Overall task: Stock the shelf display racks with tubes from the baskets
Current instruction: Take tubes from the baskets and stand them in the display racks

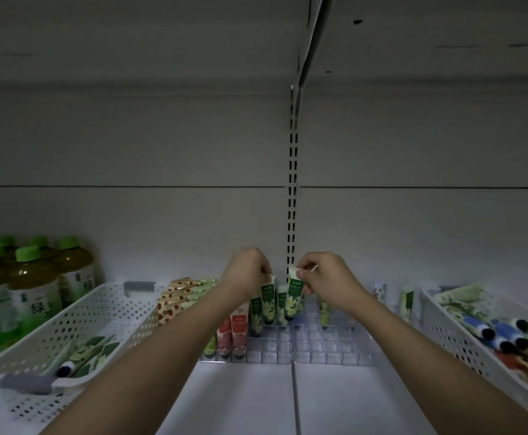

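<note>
A clear gridded display rack [316, 343] stands at the middle of the shelf, with several green and red tubes upright in its back and left slots. My left hand [248, 271] pinches the crimped top of a green tube [268, 301] standing in the rack. My right hand [325, 276] pinches the top of another green tube [294, 298] just to its right, also over the rack's back row. Red tubes [234, 331] stand at the rack's left front. A white basket [77, 321] on the left holds a few tubes; another white basket [444, 321] on the right holds several.
Green-capped tea bottles [27, 287] stand at the far left. Flat red and green packets [181, 296] lean behind the left basket. Two lone tubes [407, 301] stand between rack and right basket. A slotted upright [292, 183] runs up the back panel; an upper shelf hangs overhead.
</note>
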Motion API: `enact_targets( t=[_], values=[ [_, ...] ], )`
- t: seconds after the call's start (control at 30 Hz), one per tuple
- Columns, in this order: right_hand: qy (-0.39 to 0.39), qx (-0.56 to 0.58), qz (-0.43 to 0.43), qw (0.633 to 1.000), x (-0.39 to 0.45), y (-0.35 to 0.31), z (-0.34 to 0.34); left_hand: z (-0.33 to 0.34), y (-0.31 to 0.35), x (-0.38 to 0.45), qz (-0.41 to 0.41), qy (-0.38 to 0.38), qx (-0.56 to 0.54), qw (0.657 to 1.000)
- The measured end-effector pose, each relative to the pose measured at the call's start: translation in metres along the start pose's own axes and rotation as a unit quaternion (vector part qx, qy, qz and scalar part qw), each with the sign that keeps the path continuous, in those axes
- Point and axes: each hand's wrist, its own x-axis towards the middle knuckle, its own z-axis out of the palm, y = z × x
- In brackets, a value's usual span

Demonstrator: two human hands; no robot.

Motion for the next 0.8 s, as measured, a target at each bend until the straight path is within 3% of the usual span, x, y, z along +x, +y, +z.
enact_targets(
  t=[0.43,0.57,0.7,0.8],
  values=[
    [-0.012,-0.004,0.003,1.000,0.008,0.010,0.010,0.025,0.000,0.000,0.028,-0.040,0.114,0.992],
    [-0.017,-0.015,0.000,1.000,0.009,0.010,0.011,0.018,0.004,-0.009,0.064,0.007,0.113,0.992],
    [-0.020,-0.022,-0.003,1.000,0.010,0.009,0.012,0.011,0.007,-0.040,0.112,0.086,0.047,0.989],
    [-0.022,-0.028,-0.004,0.999,0.011,0.007,0.014,0.015,0.003,-0.074,0.127,0.104,0.005,0.986]
  ],
)
